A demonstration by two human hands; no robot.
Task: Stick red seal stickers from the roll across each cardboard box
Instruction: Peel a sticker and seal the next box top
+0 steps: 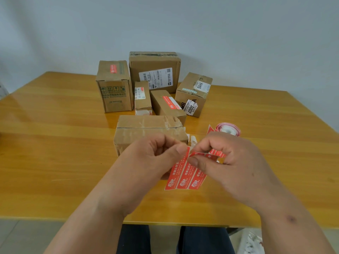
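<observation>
A strip of red seal stickers (185, 176) hangs between my hands above the table's front half. My left hand (156, 154) pinches the strip's top edge with thumb and forefinger. My right hand (225, 162) pinches the curled-over end of one red sticker (203, 155) at the strip's top. Just behind my hands lies a flat cardboard box (146, 128) with clear tape on top. The sticker roll (227, 128) lies to that box's right, its tail running toward my right hand.
Several cardboard boxes stand further back: a tall one (113, 88) with a red seal on top, a large labelled one (155, 70), two narrow ones (142, 98) (167, 105) and a tilted one (192, 94). The wooden table's (55, 143) front edge runs near my wrists.
</observation>
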